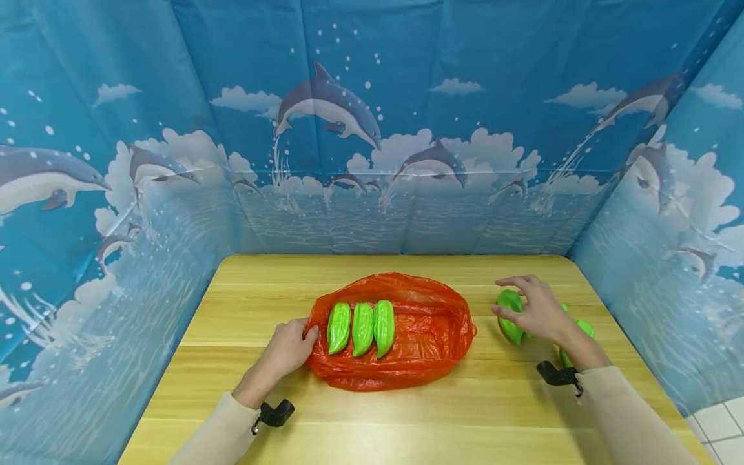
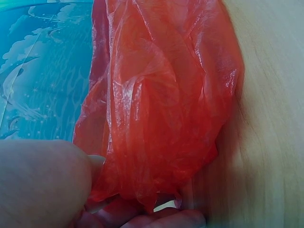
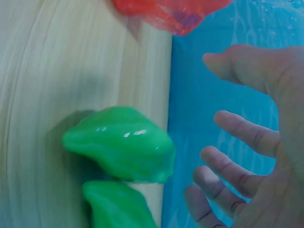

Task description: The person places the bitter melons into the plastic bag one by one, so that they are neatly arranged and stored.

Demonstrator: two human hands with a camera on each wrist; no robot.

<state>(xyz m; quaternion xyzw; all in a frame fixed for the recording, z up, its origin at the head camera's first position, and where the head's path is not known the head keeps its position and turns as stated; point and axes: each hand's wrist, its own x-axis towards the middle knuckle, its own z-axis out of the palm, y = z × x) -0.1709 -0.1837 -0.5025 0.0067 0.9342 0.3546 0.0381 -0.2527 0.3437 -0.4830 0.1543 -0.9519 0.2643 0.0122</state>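
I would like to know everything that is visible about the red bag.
The red bag looks like thin, glossy plastic film, partly see-through and full of creases. It lies on the table, roughly oval in the head view, with its wide mouth open upward and a wrinkled, uneven rim. Three green fruits lie side by side in its left half as the head view shows it; no fruit shows in the right half. The left hand pinches its left edge.

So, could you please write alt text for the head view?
A left hand grips an open red bag holding three green ribbed fruits on a wooden table. The empty right hand hovers near more green fruits. Blue dolphin curtains hang behind.
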